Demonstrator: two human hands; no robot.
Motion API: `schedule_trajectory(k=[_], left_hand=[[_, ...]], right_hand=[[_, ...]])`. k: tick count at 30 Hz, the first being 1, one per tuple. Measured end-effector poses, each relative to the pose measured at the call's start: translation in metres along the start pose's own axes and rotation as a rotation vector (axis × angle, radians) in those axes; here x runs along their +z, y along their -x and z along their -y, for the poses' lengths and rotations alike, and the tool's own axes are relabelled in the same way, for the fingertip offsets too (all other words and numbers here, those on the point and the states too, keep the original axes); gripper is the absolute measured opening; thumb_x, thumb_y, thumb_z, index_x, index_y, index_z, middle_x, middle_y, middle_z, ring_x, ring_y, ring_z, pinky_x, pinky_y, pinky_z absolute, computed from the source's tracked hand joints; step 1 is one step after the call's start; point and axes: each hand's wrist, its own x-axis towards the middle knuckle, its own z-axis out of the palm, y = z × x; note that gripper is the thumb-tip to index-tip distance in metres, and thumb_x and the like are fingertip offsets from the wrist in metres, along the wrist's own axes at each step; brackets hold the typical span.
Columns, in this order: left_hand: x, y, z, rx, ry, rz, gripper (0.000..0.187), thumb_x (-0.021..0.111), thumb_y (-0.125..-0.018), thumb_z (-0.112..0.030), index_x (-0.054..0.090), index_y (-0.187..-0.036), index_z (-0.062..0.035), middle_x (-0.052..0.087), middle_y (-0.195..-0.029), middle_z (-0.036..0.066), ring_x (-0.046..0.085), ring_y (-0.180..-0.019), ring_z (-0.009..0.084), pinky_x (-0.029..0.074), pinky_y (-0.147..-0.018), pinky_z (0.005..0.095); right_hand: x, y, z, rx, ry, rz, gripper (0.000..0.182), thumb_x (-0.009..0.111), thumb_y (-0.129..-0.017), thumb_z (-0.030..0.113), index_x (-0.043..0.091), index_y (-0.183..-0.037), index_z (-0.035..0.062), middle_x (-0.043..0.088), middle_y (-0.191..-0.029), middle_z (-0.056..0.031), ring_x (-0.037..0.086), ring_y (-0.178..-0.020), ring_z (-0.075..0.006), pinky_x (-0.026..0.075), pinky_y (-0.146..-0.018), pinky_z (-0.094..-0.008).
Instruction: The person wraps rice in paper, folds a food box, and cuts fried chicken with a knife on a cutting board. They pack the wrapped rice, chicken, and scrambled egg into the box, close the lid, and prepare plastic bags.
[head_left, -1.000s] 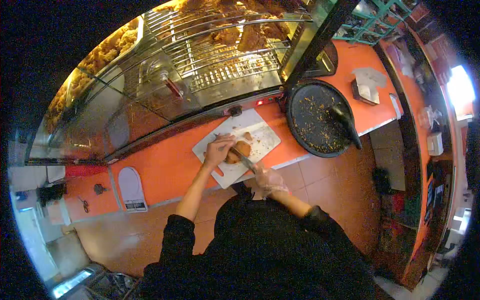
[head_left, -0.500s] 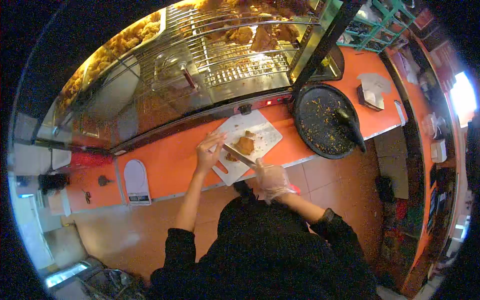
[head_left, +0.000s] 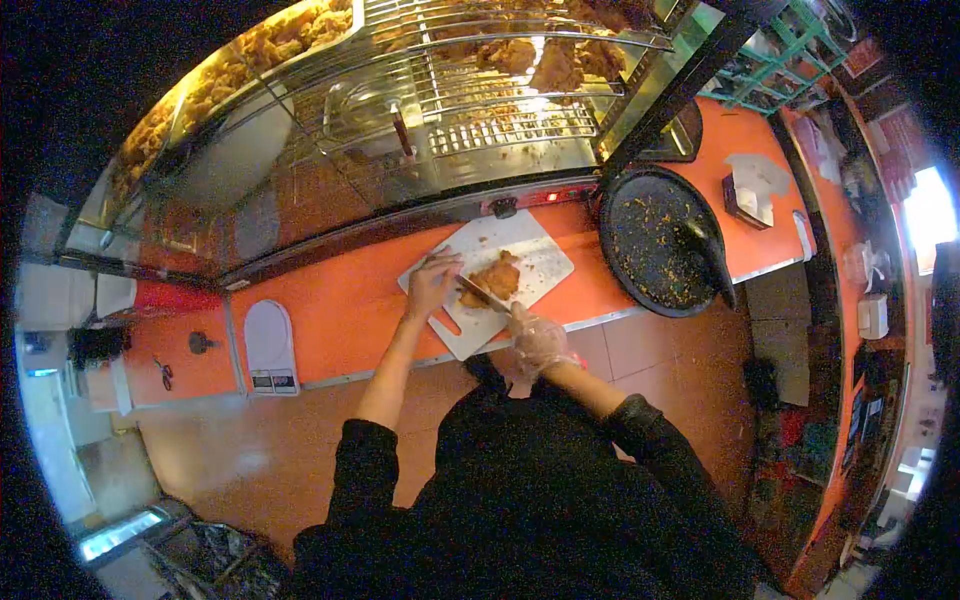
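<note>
A piece of fried chicken (head_left: 502,270) lies on a white cutting board (head_left: 540,262), with crumbs scattered round it. My right hand (head_left: 541,346), in a clear plastic glove, is closed round the handle of a knife (head_left: 487,297). The blade slants up and left across the lower left side of the chicken. My bare left hand (head_left: 432,286) is over the board's left side, its fingers stretched out to the tip end of the blade. Part of the chicken is hidden behind the knife.
A glass warming cabinet (head_left: 400,180) with fried chicken stands right behind the board. To the right is a black stone mortar (head_left: 655,240) with a pestle (head_left: 708,262) and crumbs; beyond it sits a tissue box (head_left: 745,200). A kitchen scale (head_left: 268,335) is at left on the orange counter (head_left: 340,315).
The knife now overlaps the chicken, where before it lay along its lower left side. More of the chicken's browned surface shows. Both hands stay at the board; the view has shifted slightly.
</note>
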Motion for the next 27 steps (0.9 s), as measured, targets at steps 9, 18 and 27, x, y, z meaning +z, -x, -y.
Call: schedule_trajectory(k=[9, 18, 27], left_hand=[[0.017, -0.003, -0.003, 0.022, -0.101, -0.024, 0.041, 0.051, -0.094, -0.024, 0.053, -0.129, -0.0052, 0.046, -0.138, 0.021, 0.039, -0.131, 0.0339, 0.026, -0.111, 0.0439], [0.019, 0.102, -0.016, -0.369, -0.568, -0.189, 0.072, 0.053, -0.089, -0.027, 0.021, -0.144, 0.0074, 0.017, -0.151, 0.026, 0.014, -0.142, 0.0396, 0.009, -0.111, 0.0584], [0.01, 0.063, -0.016, -0.243, -0.735, 0.013, 0.076, 0.053, -0.088, -0.031, 0.018, -0.146, 0.003, 0.016, -0.154, 0.019, 0.01, -0.144, 0.0358, 0.005, -0.11, 0.0625]], right_hand=[[-0.082, 0.005, 0.001, -0.115, -0.17, 0.069, 0.043, 0.038, -0.096, 0.042, 0.055, -0.124, 0.0132, 0.065, -0.096, -0.0211, 0.064, -0.084, -0.0363, 0.05, -0.074, -0.0479], [-0.155, 0.064, -0.17, 0.498, 0.089, -0.443, 0.048, 0.033, -0.1, 0.038, 0.066, -0.093, 0.0037, 0.066, -0.09, -0.0218, 0.064, -0.083, -0.0383, 0.05, -0.074, -0.0486], [-0.176, -0.009, -0.088, 0.223, 0.029, -0.766, 0.025, 0.066, -0.082, 0.031, 0.065, -0.092, 0.0082, 0.063, -0.088, -0.0128, 0.06, -0.084, -0.0323, 0.048, -0.074, -0.042]])
